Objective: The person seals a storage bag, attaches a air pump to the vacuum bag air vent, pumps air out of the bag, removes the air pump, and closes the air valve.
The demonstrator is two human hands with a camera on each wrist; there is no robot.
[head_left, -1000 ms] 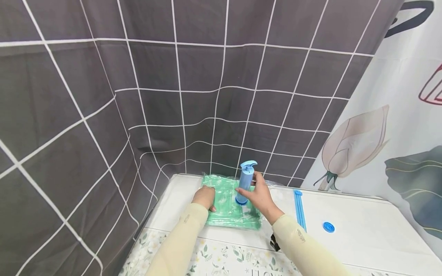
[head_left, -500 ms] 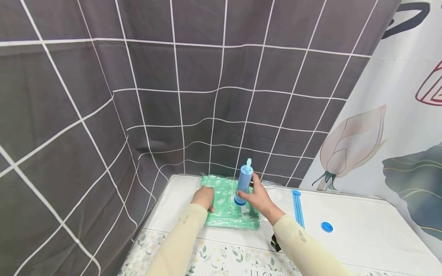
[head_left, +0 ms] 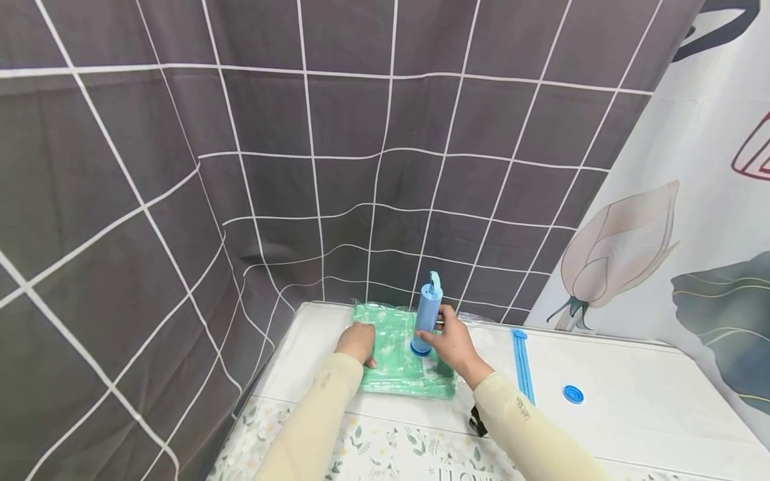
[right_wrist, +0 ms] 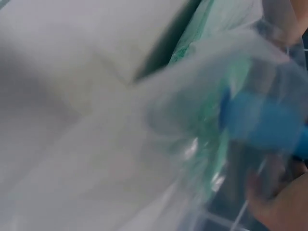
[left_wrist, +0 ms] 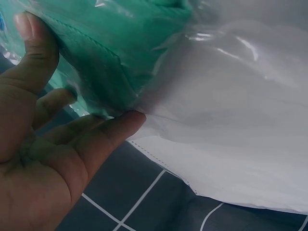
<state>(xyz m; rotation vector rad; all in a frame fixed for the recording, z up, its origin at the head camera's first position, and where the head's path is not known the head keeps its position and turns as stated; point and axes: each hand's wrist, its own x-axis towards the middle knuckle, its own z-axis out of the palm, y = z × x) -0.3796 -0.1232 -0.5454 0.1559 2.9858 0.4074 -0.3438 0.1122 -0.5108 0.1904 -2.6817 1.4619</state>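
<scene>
A blue hand pump (head_left: 428, 314) with a light-blue handle stands nearly upright on a clear plastic storage bag (head_left: 481, 334) holding folded green cloth (head_left: 391, 344). My right hand (head_left: 454, 344) grips the pump's barrel, thumb in front and fingers behind. In the right wrist view the pump (right_wrist: 264, 125) and hand (right_wrist: 284, 202) are blurred behind clear plastic. My left hand (head_left: 357, 344) rests on the bag's left side. The left wrist view shows this hand (left_wrist: 53, 139) with its thumb along the wrapped green cloth (left_wrist: 96, 53) and fingertips touching its edge.
The bag's blue zip strip (head_left: 522, 367) with its slider lies right of the right hand. Farther right is a round blue valve cap (head_left: 573, 394). A white table (head_left: 650, 414) and floral cloth (head_left: 385, 447) lie below; a dark grid-patterned curtain (head_left: 361, 187) hangs behind.
The pump's handle has turned from pointing sideways to nearly end-on, and the right-hand fingers have shifted slightly round the barrel. The left hand stays in place.
</scene>
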